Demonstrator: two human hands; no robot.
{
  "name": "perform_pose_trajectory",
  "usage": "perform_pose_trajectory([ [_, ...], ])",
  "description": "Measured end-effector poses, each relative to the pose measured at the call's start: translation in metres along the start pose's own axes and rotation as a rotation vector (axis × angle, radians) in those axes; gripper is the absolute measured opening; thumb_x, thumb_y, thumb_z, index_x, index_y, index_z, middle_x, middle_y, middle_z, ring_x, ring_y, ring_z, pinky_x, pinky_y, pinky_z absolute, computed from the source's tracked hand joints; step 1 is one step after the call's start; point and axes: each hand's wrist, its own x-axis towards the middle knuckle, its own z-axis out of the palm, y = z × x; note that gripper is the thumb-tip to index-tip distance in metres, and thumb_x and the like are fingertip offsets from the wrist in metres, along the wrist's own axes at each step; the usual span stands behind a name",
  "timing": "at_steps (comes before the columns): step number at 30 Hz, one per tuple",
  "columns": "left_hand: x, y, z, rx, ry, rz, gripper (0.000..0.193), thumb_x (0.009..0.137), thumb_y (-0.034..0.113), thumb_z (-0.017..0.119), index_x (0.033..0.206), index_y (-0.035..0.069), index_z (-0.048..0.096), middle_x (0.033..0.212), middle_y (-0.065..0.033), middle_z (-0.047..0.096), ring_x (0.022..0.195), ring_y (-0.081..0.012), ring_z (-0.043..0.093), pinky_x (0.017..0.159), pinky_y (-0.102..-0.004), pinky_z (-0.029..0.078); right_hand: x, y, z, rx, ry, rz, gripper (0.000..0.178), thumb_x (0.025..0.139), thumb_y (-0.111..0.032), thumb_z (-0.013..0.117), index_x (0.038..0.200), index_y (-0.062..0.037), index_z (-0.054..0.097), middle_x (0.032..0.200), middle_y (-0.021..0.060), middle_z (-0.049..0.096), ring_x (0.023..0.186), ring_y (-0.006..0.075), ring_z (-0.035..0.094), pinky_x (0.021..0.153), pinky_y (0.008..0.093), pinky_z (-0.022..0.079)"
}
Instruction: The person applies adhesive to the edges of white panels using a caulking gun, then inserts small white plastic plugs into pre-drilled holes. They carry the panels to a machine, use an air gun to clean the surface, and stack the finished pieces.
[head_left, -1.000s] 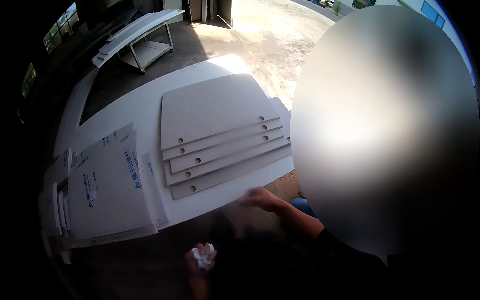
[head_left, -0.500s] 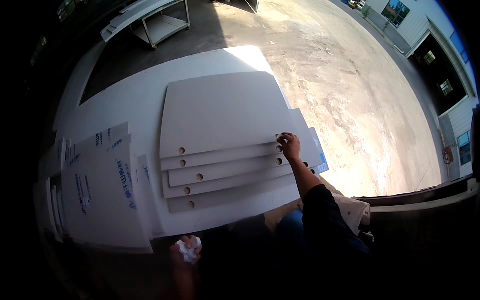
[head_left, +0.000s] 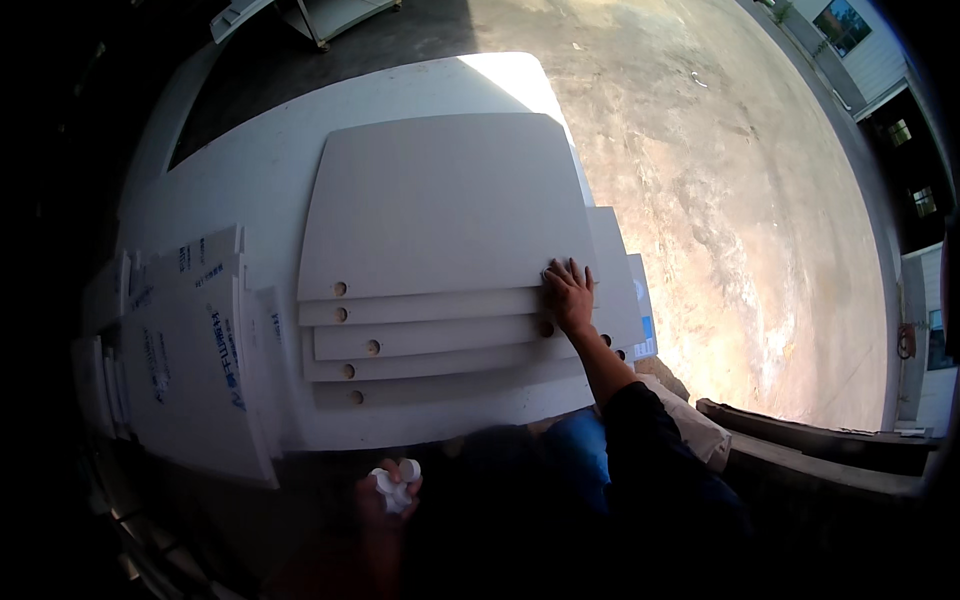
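Note:
Several white panels lie in a staggered stack, with the top panel (head_left: 450, 205) farthest from me. Along their near edges are round holes, such as the left hole (head_left: 341, 289) of the top panel. My right hand (head_left: 570, 297) rests with its fingers spread on the top panel's near right corner, covering the hole there. Low in front of the table, my left hand (head_left: 372, 492) is closed around several small white round caps (head_left: 396, 488); its fingers are partly in shadow.
The stack lies on a large white tabletop (head_left: 235, 180). To the left stand film-covered sheets (head_left: 185, 350) with blue print. A wheeled cart (head_left: 335, 15) is at the far left, and sunlit concrete floor (head_left: 700, 200) stretches out on the right.
My right hand has gone from pinching at the top panel's right hole to lying on it with fingers spread. My left hand still holds the caps. The whole view has shifted slightly.

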Motion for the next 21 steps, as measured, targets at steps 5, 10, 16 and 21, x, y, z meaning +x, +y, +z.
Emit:
perform_pose_trajectory([
  [5,0.013,0.006,0.015,0.056,0.017,-0.008,0.043,0.082,0.048,0.059,0.09,0.006,0.056,0.089,-0.0183,0.053,0.069,-0.0238,0.053,0.039,-0.0282,0.045,-0.002,-0.021,-0.02,-0.127,-0.21,0.044,0.047,0.09,-0.029,0.062,0.134,-0.0157,0.056,0.16,0.0121,0.028,0.15,0.0369,0.018,0.119,0.059,0.011],
  [10,0.025,0.016,0.018,0.071,-0.053,-0.106,0.044,0.083,0.05,0.059,0.09,0.006,0.056,0.091,-0.0193,0.054,0.073,-0.0236,0.055,0.04,-0.0288,0.046,0.003,-0.025,-0.03,-0.055,-0.216,0.115,0.053,0.087,-0.037,0.065,0.132,-0.011,0.056,0.159,0.0229,0.023,0.15,0.042,0.012,0.119,0.0606,0.009],
  [16,0.04,0.025,0.028,0.091,-0.11,-0.181,0.045,0.087,0.048,0.059,0.097,0.005,0.058,0.096,-0.0184,0.054,0.073,-0.0207,0.056,0.043,-0.0273,0.048,0.026,-0.038,-0.034,-0.194,-0.348,0.122,0.051,0.083,-0.037,0.067,0.128,-0.0142,0.062,0.155,0.0251,0.029,0.149,0.0429,0.014,0.118,0.0629,0.011],
  [21,0.055,0.026,0.04,0.118,-0.221,-0.166,0.042,0.088,0.044,0.06,0.097,0.004,0.059,0.098,-0.018,0.054,0.076,-0.0213,0.058,0.045,-0.0266,0.05,0.054,-0.059,-0.072,-0.149,-0.431,0.163,0.043,0.079,-0.03,0.07,0.118,-0.0123,0.07,0.149,0.0241,0.039,0.145,0.0426,0.024,0.116,0.06,0.022],
])
